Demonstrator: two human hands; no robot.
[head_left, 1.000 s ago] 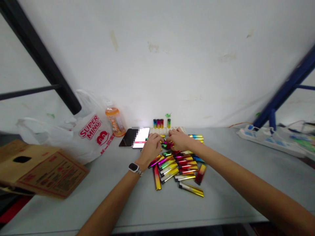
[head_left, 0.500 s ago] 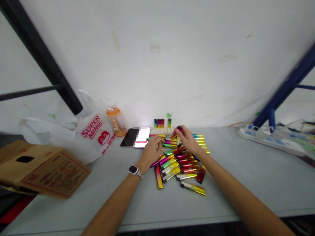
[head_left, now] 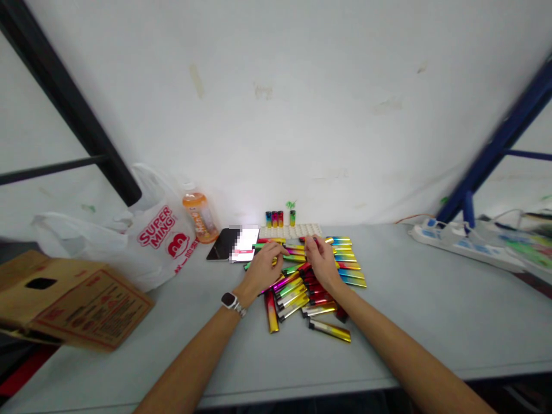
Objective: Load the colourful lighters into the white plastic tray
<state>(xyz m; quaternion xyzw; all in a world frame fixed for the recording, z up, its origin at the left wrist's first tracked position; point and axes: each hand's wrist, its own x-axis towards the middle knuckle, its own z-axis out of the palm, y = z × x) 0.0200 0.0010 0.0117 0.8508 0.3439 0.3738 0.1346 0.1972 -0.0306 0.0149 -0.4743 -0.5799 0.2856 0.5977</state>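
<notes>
A pile of shiny metallic-coloured lighters (head_left: 292, 300) with black tops lies on the grey table. My left hand (head_left: 264, 269) rests over the pile's left side, fingers bent, with a gap between thumb and forefinger and no lighter visibly held. My right hand (head_left: 323, 265) is at the back of the pile, its fingers curled down by a lighter; its grip is partly hidden. To its right, several yellow and blue lighters (head_left: 351, 273) lie stacked in a column. Several small lighters (head_left: 275, 219) stand upright on a white studded strip (head_left: 290, 232) by the wall.
A tablet or phone with a lit screen (head_left: 224, 244) lies left of the pile. Beyond it stand an orange drink bottle (head_left: 200, 217), a white plastic bag (head_left: 129, 247) and a cardboard box (head_left: 86, 307). A white power strip (head_left: 466, 248) lies at the right.
My right hand has come down from holding a lighter raised to the back of the pile, and its fingers have curled. My left hand has barely moved. The view has shifted slightly.
</notes>
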